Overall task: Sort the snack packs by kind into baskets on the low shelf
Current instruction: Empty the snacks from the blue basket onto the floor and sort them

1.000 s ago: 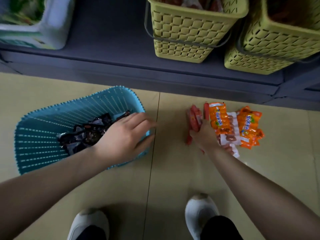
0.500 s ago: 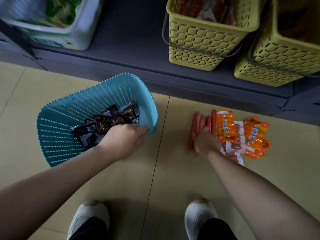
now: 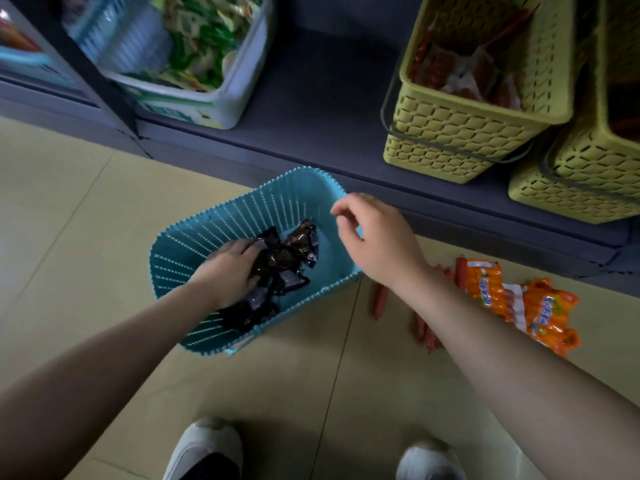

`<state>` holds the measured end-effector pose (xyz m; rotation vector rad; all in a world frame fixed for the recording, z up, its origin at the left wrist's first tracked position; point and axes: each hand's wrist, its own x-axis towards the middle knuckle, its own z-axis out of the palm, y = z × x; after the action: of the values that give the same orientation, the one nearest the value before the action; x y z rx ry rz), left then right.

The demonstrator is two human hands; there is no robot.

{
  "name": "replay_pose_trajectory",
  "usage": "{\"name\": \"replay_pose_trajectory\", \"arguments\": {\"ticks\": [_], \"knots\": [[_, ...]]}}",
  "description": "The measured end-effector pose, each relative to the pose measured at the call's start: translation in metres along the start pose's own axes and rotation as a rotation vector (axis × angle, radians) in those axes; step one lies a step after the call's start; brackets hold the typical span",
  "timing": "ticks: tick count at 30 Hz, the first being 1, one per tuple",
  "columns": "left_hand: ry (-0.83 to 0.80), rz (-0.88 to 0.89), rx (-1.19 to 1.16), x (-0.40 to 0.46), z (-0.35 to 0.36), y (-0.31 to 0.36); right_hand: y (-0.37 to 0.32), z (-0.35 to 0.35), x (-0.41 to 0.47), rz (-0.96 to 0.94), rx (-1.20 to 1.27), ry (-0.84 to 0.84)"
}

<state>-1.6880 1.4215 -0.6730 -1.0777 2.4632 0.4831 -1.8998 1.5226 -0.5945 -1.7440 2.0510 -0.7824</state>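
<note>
Emptying the blue basket [image 3: 242,209] at frame centre looks like the step in hand: dark snack packs [image 3: 284,261] lie heaped inside, bound presumably for a basket on the low shelf [image 3: 322,109] across the top. Next calls for a firm gather and a lift clear of the rim, toward either yellow basket [image 3: 460,129] at upper right. Sausage packs [image 3: 485,285] and loose sausages [image 3: 381,297] wait on the floor at right. Left hand [image 3: 230,271], fingers curled, grips the dark packs. Right hand [image 3: 377,237] hovers over the rim, fingers loosely curled, holding nothing.
</note>
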Motion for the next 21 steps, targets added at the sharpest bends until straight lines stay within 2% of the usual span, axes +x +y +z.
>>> {"name": "replay_pose_trajectory", "arguments": {"ticks": [2,4,7,10,13,18,21], "knots": [[-0.144,-0.03,0.18,0.0,0.01,-0.016,-0.013,0.02,0.014,0.012,-0.016,-0.164],[-0.219,-0.049,0.238,0.004,0.015,-0.021,-0.018,0.042,0.025,0.08,-0.047,-0.373],[-0.259,-0.102,0.177,0.011,0.016,-0.022,-0.023,0.072,0.031,0.162,-0.144,-0.625],[-0.321,-0.17,-0.004,0.009,0.014,-0.025,-0.025,0.101,0.034,0.107,-0.295,-0.842],[-0.289,-0.193,-0.003,0.004,0.012,-0.025,-0.018,0.132,0.041,0.07,-0.387,-0.873],[-0.166,-0.192,-0.062,-0.001,0.015,-0.036,-0.005,0.162,0.056,0.237,-0.474,-1.03],[-0.136,-0.224,-0.083,-0.011,0.022,-0.056,-0.015,0.164,0.057,0.09,-0.479,-1.04]]}}
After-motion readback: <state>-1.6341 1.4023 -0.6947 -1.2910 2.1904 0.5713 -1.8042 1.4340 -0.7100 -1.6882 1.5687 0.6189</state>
